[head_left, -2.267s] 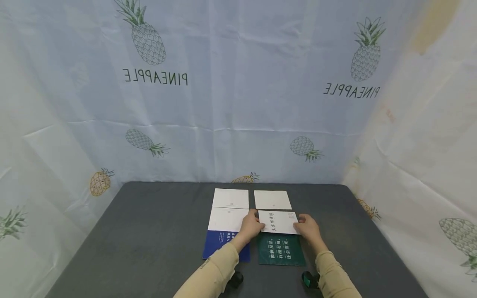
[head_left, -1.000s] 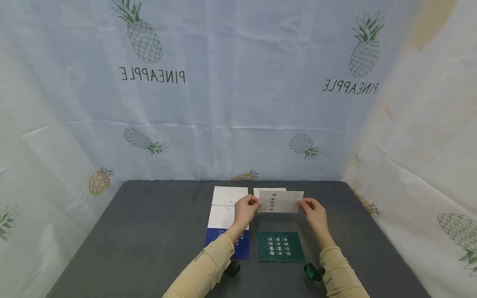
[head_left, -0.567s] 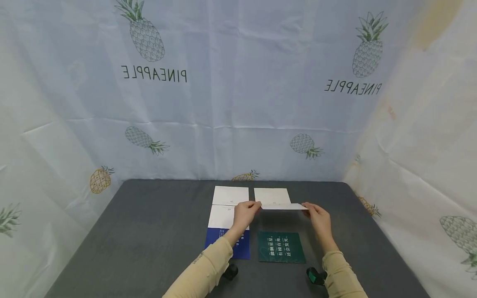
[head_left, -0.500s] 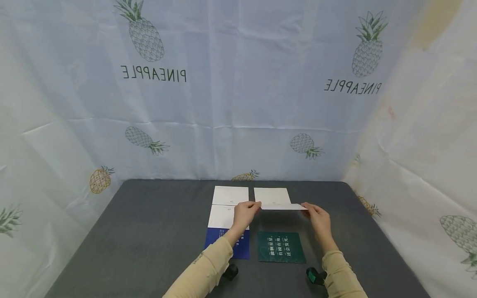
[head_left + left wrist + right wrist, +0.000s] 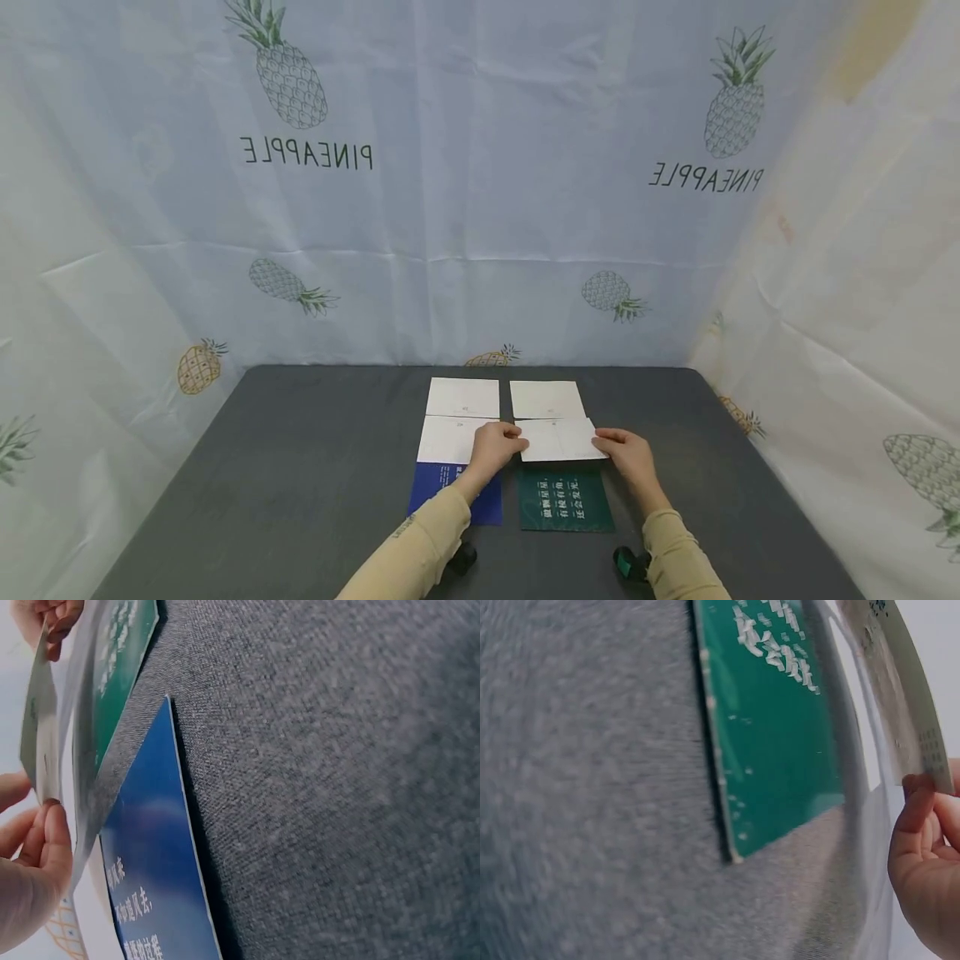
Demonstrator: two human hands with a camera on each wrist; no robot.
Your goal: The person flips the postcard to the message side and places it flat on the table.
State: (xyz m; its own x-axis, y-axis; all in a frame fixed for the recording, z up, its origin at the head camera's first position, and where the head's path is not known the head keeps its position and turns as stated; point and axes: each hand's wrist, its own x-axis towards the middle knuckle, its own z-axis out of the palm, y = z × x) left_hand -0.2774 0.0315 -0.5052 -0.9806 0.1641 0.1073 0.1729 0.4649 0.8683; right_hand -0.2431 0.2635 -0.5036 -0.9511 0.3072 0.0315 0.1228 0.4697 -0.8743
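A postcard [image 5: 561,442] is held by its two short ends between my hands, its mostly blank white side facing up in the head view. My left hand [image 5: 495,447] pinches the left end between thumb and fingers. At the other end, my right hand [image 5: 630,457] pinches the right edge. Both wrist views show the postcard [image 5: 39,727] raised off the table; in the right wrist view some lettering is on the underside of the postcard [image 5: 900,697]. Just nearer to me lies a green postcard [image 5: 566,500] with white writing, its far edge partly covered.
Left of the held card, a blue postcard [image 5: 431,487] lies below two white postcards, the near one [image 5: 442,440] partly behind my left hand and the far one [image 5: 463,396]. Another white postcard [image 5: 546,398] lies behind the held one. The dark table [image 5: 322,483] extends around them.
The postcard was picked up with its written side showing, raised, and turned over so its blank side faces up. Both hands have since lowered it towards the table, keeping their grip.
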